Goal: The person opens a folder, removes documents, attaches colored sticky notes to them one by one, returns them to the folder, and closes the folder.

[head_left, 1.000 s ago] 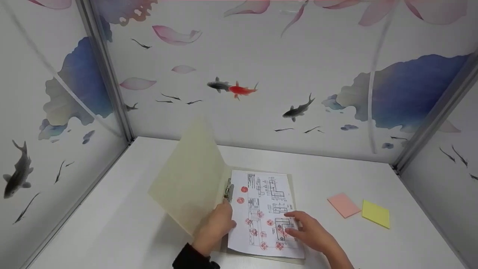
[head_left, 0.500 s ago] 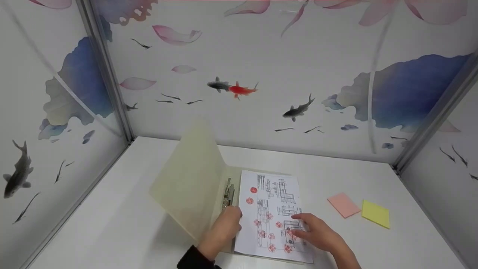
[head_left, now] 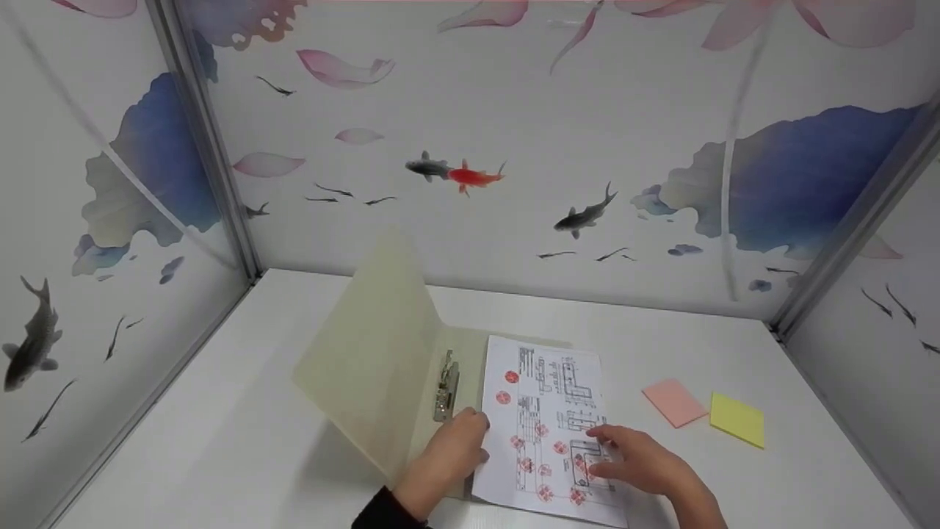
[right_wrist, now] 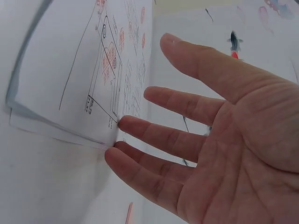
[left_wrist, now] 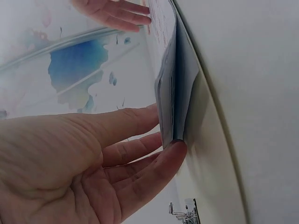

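Observation:
A stack of printed drawing sheets with red stamps lies over the right part of an open cream file folder. My left hand pinches the stack at its left edge. In the left wrist view the thumb presses the top while fingertips sit under the paper edge, and the lower sheets fan slightly apart. My right hand is at the right edge, its spread fingers touching the sheets' side. A metal lever clip on the folder's spine stands apart from the paper.
The folder's cover stands tilted up at the left. To the right, a pink sticky-note pad and a yellow one lie on the white table. Printed wall panels enclose the back and sides.
Both hands and the paper stack have shifted right, away from the folder's spine. The metal clip, partly covered by paper and hand before, now shows fully.

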A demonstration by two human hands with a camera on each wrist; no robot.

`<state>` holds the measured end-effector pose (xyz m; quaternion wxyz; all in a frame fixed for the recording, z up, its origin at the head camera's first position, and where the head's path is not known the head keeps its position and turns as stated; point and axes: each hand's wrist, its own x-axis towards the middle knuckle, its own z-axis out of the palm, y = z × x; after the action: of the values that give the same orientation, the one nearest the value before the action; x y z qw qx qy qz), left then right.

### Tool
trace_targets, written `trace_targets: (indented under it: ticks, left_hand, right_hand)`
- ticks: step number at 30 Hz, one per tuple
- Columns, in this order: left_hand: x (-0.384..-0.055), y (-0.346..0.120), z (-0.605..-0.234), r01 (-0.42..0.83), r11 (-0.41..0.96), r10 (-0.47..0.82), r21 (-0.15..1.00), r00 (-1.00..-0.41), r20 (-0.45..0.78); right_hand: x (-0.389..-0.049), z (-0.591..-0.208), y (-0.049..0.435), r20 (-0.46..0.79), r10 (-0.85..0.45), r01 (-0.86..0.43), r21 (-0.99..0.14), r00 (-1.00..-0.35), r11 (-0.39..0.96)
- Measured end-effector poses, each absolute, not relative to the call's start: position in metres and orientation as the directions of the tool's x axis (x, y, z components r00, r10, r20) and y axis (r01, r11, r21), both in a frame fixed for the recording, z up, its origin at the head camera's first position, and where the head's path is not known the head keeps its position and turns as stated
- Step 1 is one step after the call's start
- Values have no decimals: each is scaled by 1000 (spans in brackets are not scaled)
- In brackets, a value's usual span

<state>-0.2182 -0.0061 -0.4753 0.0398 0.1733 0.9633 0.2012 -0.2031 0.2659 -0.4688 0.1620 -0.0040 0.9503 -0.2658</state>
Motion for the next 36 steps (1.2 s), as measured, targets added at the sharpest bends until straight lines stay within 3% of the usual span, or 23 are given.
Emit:
trace_targets:
  ticks: [14, 20, 29, 36]
  left_hand:
    - [-216, -6, -479, 369, 890, 388, 268, -921, -19]
    - [-213, -9, -478, 395, 878, 420, 270, -907, -40]
    - [-212, -6, -479, 491, 834, 490, 253, -869, 71]
    - [-211, 0, -483, 556, 791, 553, 254, -828, 88]
  right_hand:
    - [-205, -475, 271, -234, -127, 10, -506, -964, 862]
    - [-208, -481, 274, -193, -121, -4, -514, -974, 858]
    - [-215, -481, 279, -148, -102, -9, -526, -984, 851]
    - [-225, -474, 292, -76, -45, -6, -446, -996, 895]
